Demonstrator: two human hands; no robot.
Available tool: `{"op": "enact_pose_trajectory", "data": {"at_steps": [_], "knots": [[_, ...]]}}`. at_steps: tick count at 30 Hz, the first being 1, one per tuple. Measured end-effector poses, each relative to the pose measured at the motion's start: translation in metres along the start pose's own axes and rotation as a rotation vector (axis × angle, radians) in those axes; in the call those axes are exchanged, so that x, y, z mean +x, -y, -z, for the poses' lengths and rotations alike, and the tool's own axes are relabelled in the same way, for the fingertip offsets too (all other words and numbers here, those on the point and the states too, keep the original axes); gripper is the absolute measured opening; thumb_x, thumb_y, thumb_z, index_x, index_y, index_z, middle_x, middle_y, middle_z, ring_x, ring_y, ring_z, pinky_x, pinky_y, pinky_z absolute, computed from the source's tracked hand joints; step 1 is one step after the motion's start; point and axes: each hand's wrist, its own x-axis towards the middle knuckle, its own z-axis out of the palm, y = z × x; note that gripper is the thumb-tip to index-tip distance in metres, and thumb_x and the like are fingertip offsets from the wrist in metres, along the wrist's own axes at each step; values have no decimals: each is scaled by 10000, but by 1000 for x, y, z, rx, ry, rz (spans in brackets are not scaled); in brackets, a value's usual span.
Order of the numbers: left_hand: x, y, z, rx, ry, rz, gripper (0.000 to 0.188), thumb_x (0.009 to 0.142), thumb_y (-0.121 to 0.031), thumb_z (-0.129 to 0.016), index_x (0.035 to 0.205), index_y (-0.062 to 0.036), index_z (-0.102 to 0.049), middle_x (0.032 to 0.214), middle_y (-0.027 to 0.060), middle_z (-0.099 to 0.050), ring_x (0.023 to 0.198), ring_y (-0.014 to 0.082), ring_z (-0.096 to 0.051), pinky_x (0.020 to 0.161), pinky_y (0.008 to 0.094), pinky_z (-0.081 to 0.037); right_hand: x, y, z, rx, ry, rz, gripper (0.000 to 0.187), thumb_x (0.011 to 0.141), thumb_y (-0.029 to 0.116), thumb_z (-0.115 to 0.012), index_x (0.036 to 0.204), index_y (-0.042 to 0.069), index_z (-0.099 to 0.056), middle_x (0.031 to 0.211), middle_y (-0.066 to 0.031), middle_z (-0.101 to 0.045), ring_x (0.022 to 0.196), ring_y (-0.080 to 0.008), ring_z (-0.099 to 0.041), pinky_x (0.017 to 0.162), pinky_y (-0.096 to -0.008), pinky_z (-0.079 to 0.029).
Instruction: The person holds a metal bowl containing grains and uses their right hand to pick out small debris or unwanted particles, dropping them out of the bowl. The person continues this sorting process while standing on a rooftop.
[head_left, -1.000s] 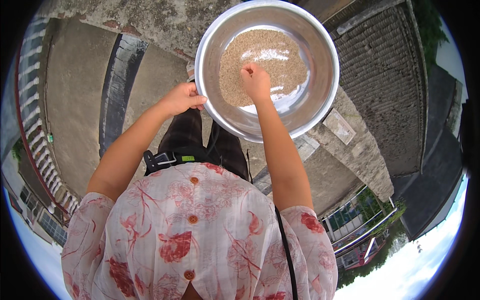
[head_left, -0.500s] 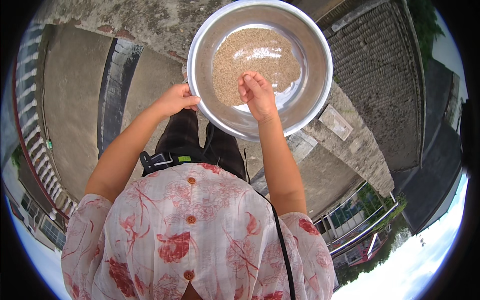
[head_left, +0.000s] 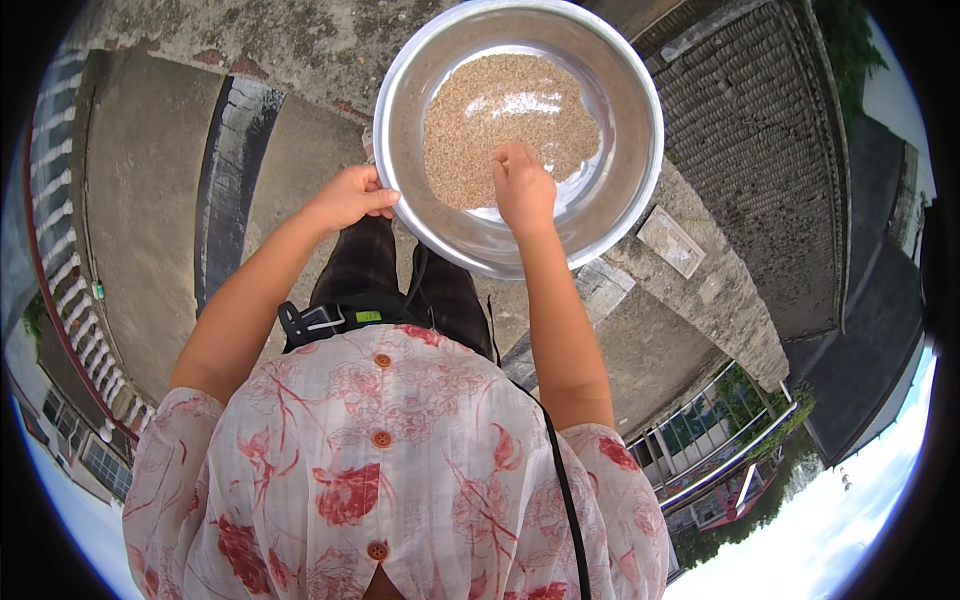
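Observation:
A wide round metal basin (head_left: 626, 150) stands in front of me, with a layer of tan grain (head_left: 460, 140) spread over its bottom. The shiny metal shows bare along the right edge of the grain. At the basin's left side, my left hand (head_left: 354, 198) grips the rim, thumb on top and fingers curled beneath the edge. My right hand (head_left: 525, 188) is inside the basin over the grain, back of the hand up. Its fingers are pinched together and point down at the grain; whatever is between them is hidden.
The basin rests by a rough concrete wall ledge (head_left: 715, 290) that has a pale rectangular slab (head_left: 671, 242) on it. Beyond lies a tiled roof (head_left: 765, 150). A white balustrade (head_left: 65, 200) runs along the far left. A black cable (head_left: 565, 470) hangs down my front.
My right hand has turned from fingers curled upward to back up, with its fingertips lowered toward the grain. My left hand stays on the rim.

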Motion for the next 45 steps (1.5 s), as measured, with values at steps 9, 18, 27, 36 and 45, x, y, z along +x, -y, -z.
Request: {"op": "enact_pose_trajectory", "data": {"at_steps": [9, 18, 27, 36, 45], "knots": [[0, -2, 0, 16, 7, -2, 224, 859, -188, -608, 1029, -44, -590, 915, 53, -648, 765, 123, -609, 704, 258, -480, -6, -18, -12, 339, 47, -143, 91, 865, 130, -522, 865, 56, -575, 882, -81, -637, 692, -195, -610, 572, -313, -475], [2, 0, 2, 64, -2, 26, 234, 858, -190, -605, 1047, -53, -586, 912, 45, -644, 762, 115, -602, 702, 256, -472, -8, -6, 9, 1218, 237, -467, 153, 927, 135, -489, 958, 17, -580, 945, -102, -653, 707, -108, -591, 547, -209, -445], [2, -1, 1, 56, -13, 21, 237, 851, -194, -612, 1040, -55, -584, 904, 50, -644, 759, 119, -601, 709, 263, -476, -17, -9, 33, 1342, 65, -410, 148, 917, 135, -519, 961, 15, -592, 906, -97, -655, 673, -106, -579, 538, -208, -447], [-2, -7, -2, 76, -51, 36, 236, 843, -200, -628, 1024, -53, -592, 867, 35, -647, 743, 109, -594, 698, 253, -480, -28, -75, 145, 1317, -546, -288, 143, 913, 120, -529, 962, 2, -593, 869, -99, -646, 631, -111, -552, 513, -211, -446], [1, -4, 1, 113, -44, 24, 231, 851, -194, -602, 1019, -37, -583, 861, 49, -640, 741, 126, -604, 683, 257, -485, -47, -85, 151, 1458, -572, -302, 153, 923, 122, -508, 1004, 12, -578, 913, -88, -632, 665, -123, -543, 536, -233, -449]]}}
